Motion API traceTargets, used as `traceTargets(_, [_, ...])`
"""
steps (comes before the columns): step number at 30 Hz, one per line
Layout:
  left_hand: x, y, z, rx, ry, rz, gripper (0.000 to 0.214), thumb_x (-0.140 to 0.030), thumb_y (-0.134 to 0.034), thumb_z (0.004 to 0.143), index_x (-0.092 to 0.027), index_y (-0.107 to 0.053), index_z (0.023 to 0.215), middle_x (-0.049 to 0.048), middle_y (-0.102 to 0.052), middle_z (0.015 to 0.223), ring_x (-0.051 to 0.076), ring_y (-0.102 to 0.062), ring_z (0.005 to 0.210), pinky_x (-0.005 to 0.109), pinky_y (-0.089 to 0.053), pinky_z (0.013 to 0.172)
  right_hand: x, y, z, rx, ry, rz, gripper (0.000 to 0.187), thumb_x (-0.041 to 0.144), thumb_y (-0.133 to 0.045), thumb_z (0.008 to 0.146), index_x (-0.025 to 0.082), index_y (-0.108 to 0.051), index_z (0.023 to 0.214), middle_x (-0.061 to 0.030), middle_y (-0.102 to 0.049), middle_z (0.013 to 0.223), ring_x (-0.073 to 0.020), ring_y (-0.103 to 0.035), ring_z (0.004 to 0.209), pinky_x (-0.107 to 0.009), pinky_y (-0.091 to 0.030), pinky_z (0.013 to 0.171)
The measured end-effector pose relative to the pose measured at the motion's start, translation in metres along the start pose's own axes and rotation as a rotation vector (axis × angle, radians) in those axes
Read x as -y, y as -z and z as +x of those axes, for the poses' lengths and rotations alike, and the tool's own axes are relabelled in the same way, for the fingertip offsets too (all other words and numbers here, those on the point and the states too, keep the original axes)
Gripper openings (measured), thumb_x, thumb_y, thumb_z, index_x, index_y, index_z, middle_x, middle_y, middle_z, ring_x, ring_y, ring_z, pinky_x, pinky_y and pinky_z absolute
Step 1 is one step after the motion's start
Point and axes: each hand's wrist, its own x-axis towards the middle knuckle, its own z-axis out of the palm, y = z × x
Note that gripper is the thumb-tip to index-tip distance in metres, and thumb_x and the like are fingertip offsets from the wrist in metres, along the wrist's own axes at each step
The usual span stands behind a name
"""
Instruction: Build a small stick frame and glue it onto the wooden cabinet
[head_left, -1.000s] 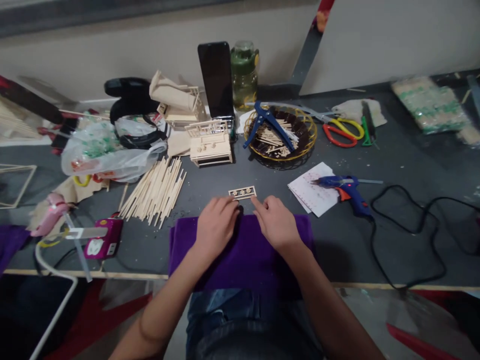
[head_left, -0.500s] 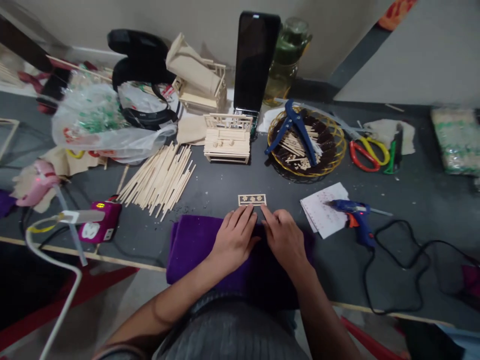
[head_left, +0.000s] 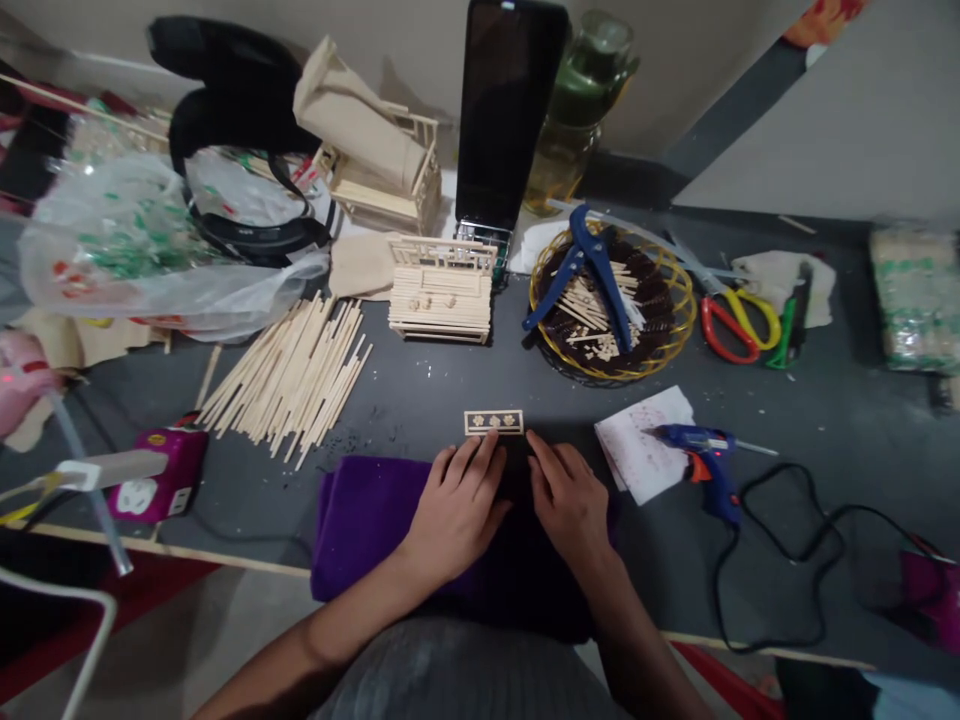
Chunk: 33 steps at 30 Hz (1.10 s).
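Observation:
A small rectangular stick frame (head_left: 493, 411) lies flat on the dark table, with three flower-like pieces inside it. My left hand (head_left: 461, 500) is open, palm down, its fingertips at the frame's lower edge. Just off the frame's lower right corner, my right hand (head_left: 570, 490) lies open with its index finger stretched toward it. Beneath both forearms and wrists is a folded purple cloth (head_left: 367, 520). Beyond the frame stands a miniature bench made of sticks (head_left: 442, 300), and farther back a second stick model (head_left: 379, 185) with a beige piece leaning on it.
Left of my hands is a pile of thin sticks (head_left: 289, 375). A yellow-rimmed basket (head_left: 686, 310) holds a blue cutter (head_left: 600, 270) and stick bits. To the right are paper (head_left: 645, 460), a blue glue gun (head_left: 709, 450) with its cord, and scissors (head_left: 739, 325). A phone (head_left: 510, 120) stands behind.
The camera view has shifted slightly. My right index finger has come off the frame's lower right part to just beside its corner. My left fingertips stay at its lower edge.

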Motion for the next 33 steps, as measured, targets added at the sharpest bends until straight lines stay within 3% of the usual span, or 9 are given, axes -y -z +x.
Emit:
traceTargets(9, [0.001, 0.0, -0.001, -0.025, -0.009, 0.002, 0.046, -0.035, -0.049, 0.093, -0.012, -0.053, 0.133, 0.0106, -0.044, 0.148, 0.028, -0.042, 0.13, 0.044, -0.032, 0.108, -0.001, -0.001, -0.001, -0.013, 0.047, 0.056, 0.029, 0.017, -0.045, 0.096, 0.014, -0.062, 0.119, -0.0058, -0.061, 0.079, -0.0181, -0.057, 0.076, -0.03, -0.047, 0.067])
traceTargets(20, [0.009, 0.003, -0.003, -0.079, -0.092, 0.005, 0.045, -0.033, -0.047, 0.093, -0.007, -0.055, 0.129, 0.0158, -0.052, 0.141, 0.029, -0.044, 0.129, 0.044, -0.036, 0.106, 0.001, 0.001, -0.01, 0.036, 0.086, 0.122, 0.029, 0.014, -0.046, 0.094, 0.012, -0.064, 0.116, -0.0064, -0.06, 0.08, -0.0184, -0.056, 0.077, -0.031, -0.048, 0.069])
traceTargets(27, [0.006, 0.002, -0.002, -0.071, -0.093, 0.053, 0.048, -0.036, -0.043, 0.095, -0.007, -0.053, 0.132, 0.0146, -0.052, 0.141, 0.029, -0.042, 0.132, 0.043, -0.032, 0.109, 0.002, 0.001, -0.005, 0.046, 0.076, 0.143, 0.034, 0.013, -0.048, 0.093, 0.013, -0.06, 0.124, -0.0064, -0.06, 0.082, -0.0189, -0.057, 0.078, -0.031, -0.047, 0.068])
traceTargets(33, [0.007, 0.001, -0.002, -0.048, -0.09, 0.061, 0.05, -0.037, -0.044, 0.095, -0.007, -0.051, 0.134, 0.0145, -0.05, 0.143, 0.029, -0.038, 0.136, 0.043, -0.029, 0.111, 0.007, 0.007, 0.016, -0.064, 0.092, 0.135, 0.029, 0.014, -0.049, 0.092, 0.02, -0.065, 0.116, -0.0082, -0.06, 0.092, -0.0192, -0.055, 0.085, -0.032, -0.048, 0.074])
